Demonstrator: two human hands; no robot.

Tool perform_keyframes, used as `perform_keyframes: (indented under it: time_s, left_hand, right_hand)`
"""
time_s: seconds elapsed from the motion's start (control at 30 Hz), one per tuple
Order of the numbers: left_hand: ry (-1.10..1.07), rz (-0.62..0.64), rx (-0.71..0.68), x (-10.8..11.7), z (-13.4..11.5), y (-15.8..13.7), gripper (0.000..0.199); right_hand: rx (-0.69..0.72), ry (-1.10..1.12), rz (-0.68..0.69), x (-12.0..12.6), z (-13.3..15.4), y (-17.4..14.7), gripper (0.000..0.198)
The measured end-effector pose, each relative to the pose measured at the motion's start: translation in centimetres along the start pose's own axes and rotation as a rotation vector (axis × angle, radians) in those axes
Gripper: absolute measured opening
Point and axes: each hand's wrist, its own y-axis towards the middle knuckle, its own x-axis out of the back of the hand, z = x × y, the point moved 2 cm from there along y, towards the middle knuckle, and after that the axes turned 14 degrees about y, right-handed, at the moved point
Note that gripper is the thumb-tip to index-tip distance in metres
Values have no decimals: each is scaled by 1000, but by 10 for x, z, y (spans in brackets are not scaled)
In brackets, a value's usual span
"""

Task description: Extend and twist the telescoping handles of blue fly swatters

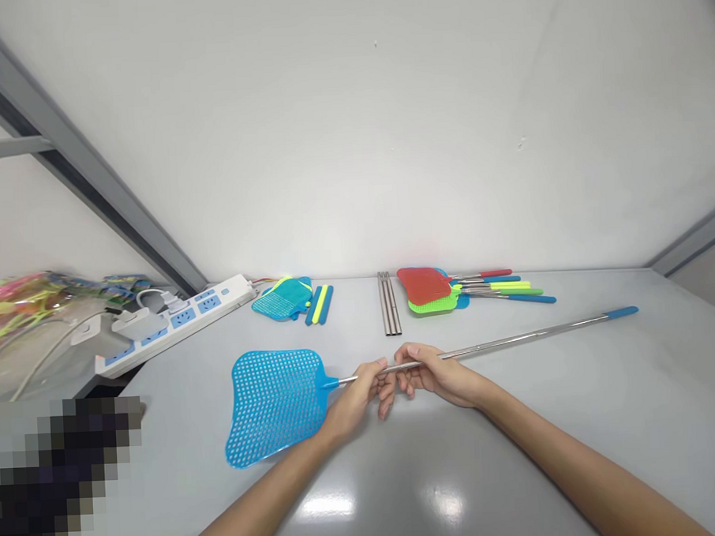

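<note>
I am holding a long blue fly swatter (277,406) across the middle of the frame, with its broad perforated head lying toward the lower left and its metal rod (508,343) running up and out toward the right edge. My left hand (357,398) is closing on the rod just beside the neck of the head, thumb and forefinger pinching it while the other fingers are curling loosely beneath. My right hand (442,375) is gripping the rod a little further along, near the centre of the frame, its thumb lying over the metal. My two hands are facing each other, their fingertips nearly meeting. The far end of the rod is ending in a blue grip (622,312) at the right of the frame. Behind my hands, at centre, three metal tubes (389,306) are lying side by side on the grey table (518,427). Right of them, a pile of swatters (426,285) is resting with a red one on top, their coloured grips pointing right. Left of the tubes, three short loose grips (319,305), two blue and one yellow, are lying next to a stack of loose swatter heads (284,297). Farther left, a white power strip (182,319) is stretching diagonally, and a clear plastic bag (27,310) of colourful things is sitting at the left edge.
</note>
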Motion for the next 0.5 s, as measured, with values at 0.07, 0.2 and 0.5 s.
perform_keyframes:
  time_s: [0.07,0.2,0.5]
  left_hand:
    - [-3,-3,5,0,0,0,39]
    - [-2,-3,5,-1,0,0,38]
    - [-2,0,6,1,7,2,41]
  right_hand:
    - [-1,1,-2,0,0,0,30]
    - [-7,-4,-11,0,0,0,30]
    - [5,11,-23,1,0,-1,28]
